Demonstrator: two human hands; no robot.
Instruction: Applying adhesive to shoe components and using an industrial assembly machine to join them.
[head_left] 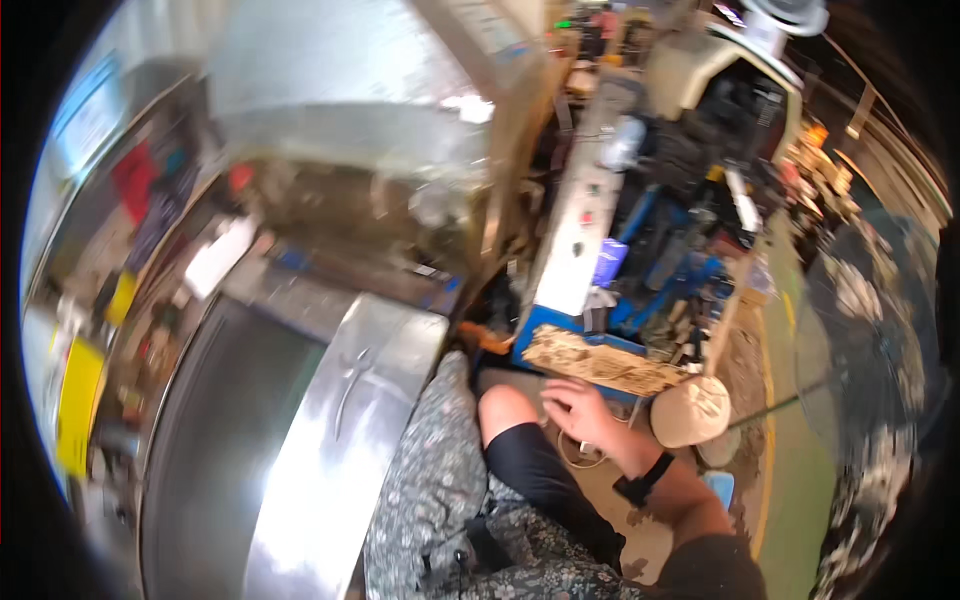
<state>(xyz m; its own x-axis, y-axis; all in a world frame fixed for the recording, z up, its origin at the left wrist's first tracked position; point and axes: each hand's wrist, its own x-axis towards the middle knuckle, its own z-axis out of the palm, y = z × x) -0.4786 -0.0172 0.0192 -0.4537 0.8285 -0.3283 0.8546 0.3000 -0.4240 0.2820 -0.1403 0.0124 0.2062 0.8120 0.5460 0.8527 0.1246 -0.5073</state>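
My right hand [582,411] hangs in the air beside my knee, fingers loosely bent and slightly apart, with nothing visible in them. A dark band [645,480] circles that wrist. Just beyond the hand is the front of a blue-edged workbench, faced with a worn wooden board [605,360]. Near the hand stands a round, pale, drum-shaped object [690,411]. To my left a shiny metal surface [320,480] carries a thin metal tool [350,392], too blurred to name. My left hand is out of the picture.
Dark and blue tools [665,250] crowd the bench, with a purple box [609,262] among them. A large round fan guard [870,330] stands at the right. Shelves with a yellow object [78,405] line the left. A patterned apron [420,470] covers my lap.
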